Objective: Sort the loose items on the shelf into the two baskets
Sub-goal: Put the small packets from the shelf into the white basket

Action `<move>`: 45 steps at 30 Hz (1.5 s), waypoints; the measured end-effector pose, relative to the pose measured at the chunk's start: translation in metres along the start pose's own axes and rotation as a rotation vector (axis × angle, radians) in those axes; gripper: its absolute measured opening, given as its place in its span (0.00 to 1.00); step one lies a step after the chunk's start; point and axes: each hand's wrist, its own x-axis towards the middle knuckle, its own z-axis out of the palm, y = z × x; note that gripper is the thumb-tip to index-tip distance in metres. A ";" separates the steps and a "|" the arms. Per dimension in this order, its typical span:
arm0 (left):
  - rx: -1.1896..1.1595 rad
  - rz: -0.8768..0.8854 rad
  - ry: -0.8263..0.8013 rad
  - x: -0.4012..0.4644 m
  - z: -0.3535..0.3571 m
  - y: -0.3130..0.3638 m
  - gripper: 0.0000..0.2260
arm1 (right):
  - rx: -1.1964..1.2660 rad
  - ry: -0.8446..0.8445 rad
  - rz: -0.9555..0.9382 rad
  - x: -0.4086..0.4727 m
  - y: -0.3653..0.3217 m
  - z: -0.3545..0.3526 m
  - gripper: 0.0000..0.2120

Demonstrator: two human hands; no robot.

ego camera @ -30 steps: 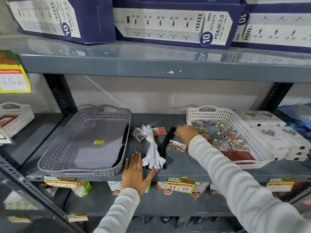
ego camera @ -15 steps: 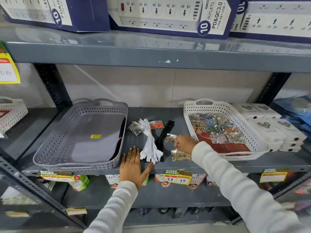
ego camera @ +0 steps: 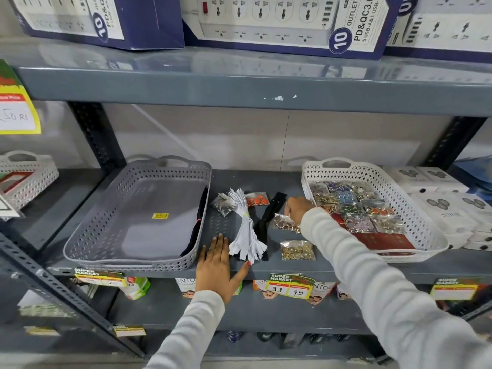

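Note:
A grey basket (ego camera: 87,243) stands at the left of the shelf, with a dark strip along its right inner wall. At the right, a white basket (ego camera: 426,230) holds several clear bags of buttons and a red packet. Between them lie a white zipper bundle (ego camera: 246,230), black zippers (ego camera: 270,214), an orange button bag (ego camera: 257,199), a silver button bag (ego camera: 223,205) and a gold button bag (ego camera: 297,250). My left hand (ego camera: 217,262) rests flat on the shelf's front edge beside the white bundle. My right hand (ego camera: 296,209) pinches the top of another gold button bag (ego camera: 286,225), just left of the white basket.
White boxes (ego camera: 447,206) are stacked right of the white basket. Another white basket (ego camera: 29,174) sits at the far left. The upper shelf (ego camera: 266,89) carries power-strip boxes overhead. Dark uprights (ego camera: 95,134) frame the bay. Price tags hang on the shelf's front edge.
My right hand left the white basket, came down to the loose bags, took hold of one gold button bag and lifted it slightly. My left hand has stayed flat.

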 end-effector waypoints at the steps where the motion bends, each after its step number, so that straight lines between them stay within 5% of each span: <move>1: 0.008 -0.003 -0.004 0.000 0.000 0.000 0.53 | -0.011 -0.003 0.001 0.001 0.002 -0.003 0.14; 9: -0.016 -0.051 -0.094 0.000 -0.005 0.001 0.43 | -0.251 -0.112 -0.055 -0.004 0.002 0.000 0.06; 16: -0.010 -0.052 -0.098 0.002 -0.005 0.001 0.42 | 0.035 0.099 -0.194 0.037 -0.033 -0.011 0.13; 24: -0.025 -0.051 -0.111 0.005 0.001 -0.002 0.40 | -0.028 -0.013 -0.197 0.079 -0.069 0.005 0.19; 34: -0.040 -0.051 -0.074 0.004 0.003 -0.001 0.41 | 0.098 0.125 -0.155 0.078 -0.043 -0.026 0.13; 45: -0.058 -0.051 -0.044 0.001 -0.003 0.000 0.41 | -0.326 -0.025 0.035 0.019 -0.009 -0.028 0.17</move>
